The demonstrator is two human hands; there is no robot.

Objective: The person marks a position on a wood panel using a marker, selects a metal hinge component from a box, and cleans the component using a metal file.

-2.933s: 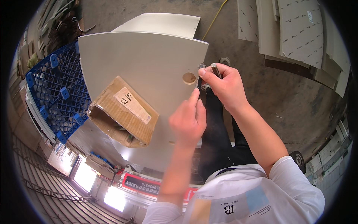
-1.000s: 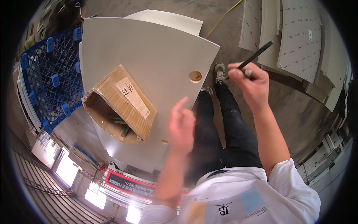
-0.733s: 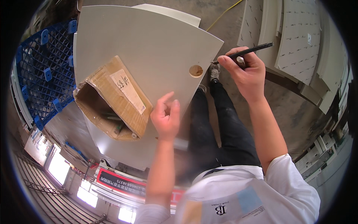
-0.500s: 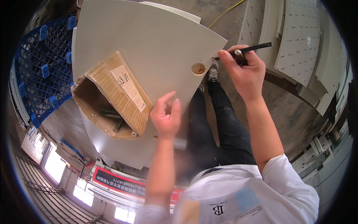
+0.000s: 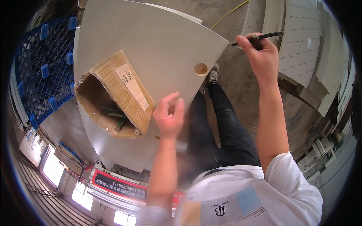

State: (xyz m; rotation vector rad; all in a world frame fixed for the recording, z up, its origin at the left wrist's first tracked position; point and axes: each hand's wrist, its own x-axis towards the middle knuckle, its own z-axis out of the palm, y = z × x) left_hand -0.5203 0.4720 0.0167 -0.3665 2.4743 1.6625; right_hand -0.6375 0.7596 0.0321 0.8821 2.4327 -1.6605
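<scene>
My right hand [image 5: 264, 56] is closed around a slim black pen-like tool [image 5: 272, 34], held just past the right corner of a large pale grey panel [image 5: 158, 34]. One end of the tool points left toward that corner; its exact kind is unclear. Lower down, my left hand [image 5: 168, 116] hovers by the panel's near edge, beside an open cardboard box [image 5: 130, 84]. Its index finger and thumb stand apart while the other fingers curl in, and nothing shows between them. A round recess [image 5: 200, 68] is cut into the panel near its right edge. Small items inside the box are partly in shadow.
At left stands a blue plastic lattice pallet [image 5: 45, 71]. Stacked pale panels [image 5: 299, 41] lie at the right. A yellow cord [image 5: 230, 13] runs across the concrete floor beyond the panel. My legs [image 5: 226, 120] are close to the panel's right edge.
My right hand has moved up and right with the black tool, from beside the round recess to past the panel's corner. My left hand has hardly moved.
</scene>
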